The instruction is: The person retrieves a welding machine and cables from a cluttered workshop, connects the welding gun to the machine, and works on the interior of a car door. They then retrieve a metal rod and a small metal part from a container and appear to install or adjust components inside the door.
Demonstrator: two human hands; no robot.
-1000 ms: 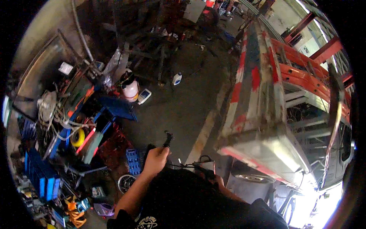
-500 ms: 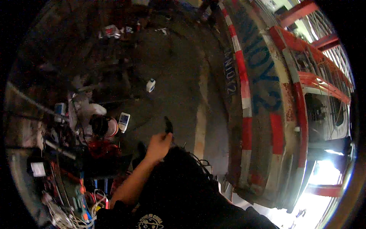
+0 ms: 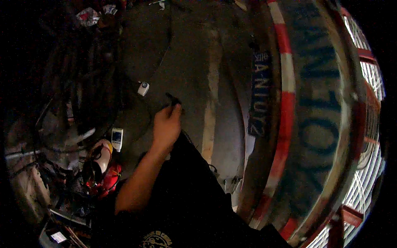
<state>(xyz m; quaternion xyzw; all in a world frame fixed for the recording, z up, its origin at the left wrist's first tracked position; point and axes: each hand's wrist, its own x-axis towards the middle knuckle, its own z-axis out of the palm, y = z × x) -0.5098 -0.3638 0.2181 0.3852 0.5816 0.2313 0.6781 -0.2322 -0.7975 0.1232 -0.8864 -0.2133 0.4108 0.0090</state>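
Observation:
My left hand [image 3: 167, 125] is closed around a small black tool or handle [image 3: 173, 98], its exact kind too dark to make out, held out over the dark floor in front of my black clothing. My right hand is hidden from view. Beyond my left hand a small white bottle [image 3: 143, 89] sits on the floor. Farther left and nearer stand a white bottle with a dark label [image 3: 117, 139] and a pale pinkish container [image 3: 103, 156] beside a red object [image 3: 111, 180].
At my right runs the metal rear of a vehicle [image 3: 314, 124] with red-white striped tape [image 3: 286, 74] and painted lettering. A pale stripe [image 3: 212, 95] crosses the floor lengthwise. Dark tangled clutter [image 3: 70, 74] fills the left side, with small litter [image 3: 87, 15] at the far left.
My left hand has moved up in the picture with the black object. The vehicle's side now fills more of the right, the view has shifted forward, and my right hand has dropped out of sight.

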